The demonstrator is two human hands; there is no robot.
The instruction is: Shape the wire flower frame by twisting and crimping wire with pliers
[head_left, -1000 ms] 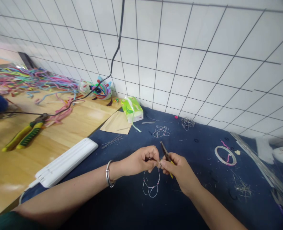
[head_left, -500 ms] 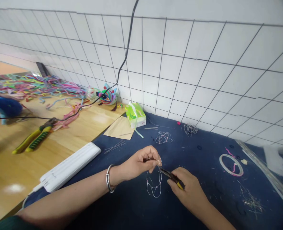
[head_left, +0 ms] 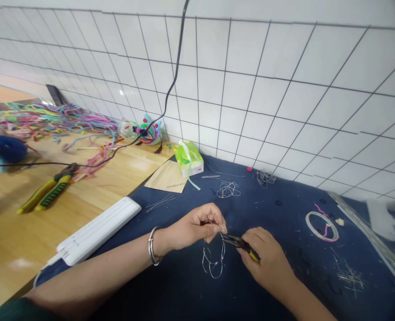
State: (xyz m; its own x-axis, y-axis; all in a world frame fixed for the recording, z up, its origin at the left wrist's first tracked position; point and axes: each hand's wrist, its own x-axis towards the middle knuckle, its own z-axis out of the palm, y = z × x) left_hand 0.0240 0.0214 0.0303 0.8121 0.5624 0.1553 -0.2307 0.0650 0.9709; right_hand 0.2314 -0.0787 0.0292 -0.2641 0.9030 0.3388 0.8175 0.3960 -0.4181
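Observation:
My left hand (head_left: 197, 225), with a silver bangle on its wrist, pinches the top of a thin looped wire piece with small pink beads (head_left: 213, 258) that hangs down over the dark blue cloth (head_left: 184, 285). My right hand (head_left: 267, 261) is closed round small pliers with a yellow grip (head_left: 239, 244). The pliers' dark jaws point left and meet the wire just below my left fingertips.
A white long case (head_left: 97, 232) lies at the cloth's left edge. On the wooden table are green-yellow pliers (head_left: 46, 191), a black cable and heaps of coloured pipe cleaners (head_left: 43, 118). A green tissue pack (head_left: 189, 158), wire tangles (head_left: 229, 190) and a white ring (head_left: 321, 219) lie farther back.
My right hand has dropped from upright beside my left fingers to lower right. The pliers, which pointed up, now lie nearly level with their jaws on the wire. The view shifted a little.

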